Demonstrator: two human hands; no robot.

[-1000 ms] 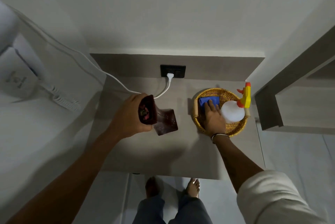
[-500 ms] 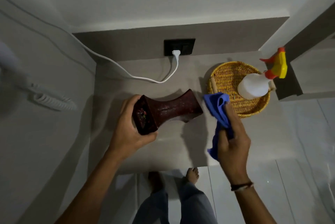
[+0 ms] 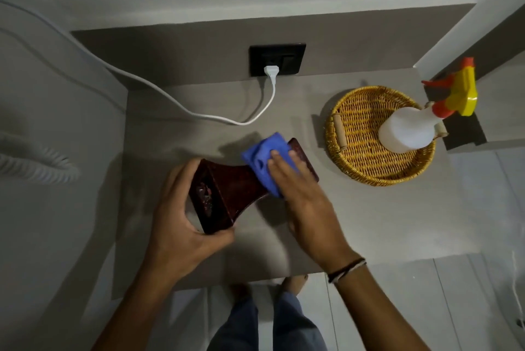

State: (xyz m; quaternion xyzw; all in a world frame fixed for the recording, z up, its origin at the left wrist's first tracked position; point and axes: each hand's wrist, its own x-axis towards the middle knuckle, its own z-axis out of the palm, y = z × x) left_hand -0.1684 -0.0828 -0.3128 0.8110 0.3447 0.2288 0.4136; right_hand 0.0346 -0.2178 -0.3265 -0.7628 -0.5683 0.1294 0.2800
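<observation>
Right hand [image 3: 306, 205]: fingers [image 3: 279, 163] straight and flat, pressing the blue cloth [image 3: 265, 163] onto the vase [image 3: 235, 183], over its waist and far end. I see no curl round it. Left hand [image 3: 181, 220]: fingers and thumb wrapped round the vase's near wide end, a firm grip. The vase lies on its side about mid-table, long axis running near-left to far-right; I can't tell if the far end touches the top. Clearances: the far end is near the wicker basket [image 3: 366, 151] rim but apart from it. The spray bottle [image 3: 406, 130] stands in the basket's right part, its trigger head past the rim. The white cable [image 3: 170, 100] loops on the top behind the vase, apart from the cloth, and is plugged into the black socket [image 3: 277, 59]. Bare table [image 3: 369, 223] runs in front of the hands to the near edge, and in front of the basket. The left edge butts the wall; the coiled cord [image 3: 37, 164] there is well apart. Grey top, set in a niche: back panel, wall on the left, stepped ledge on the right. Pale floor below, bare feet [image 3: 295, 282] at the near edge.
</observation>
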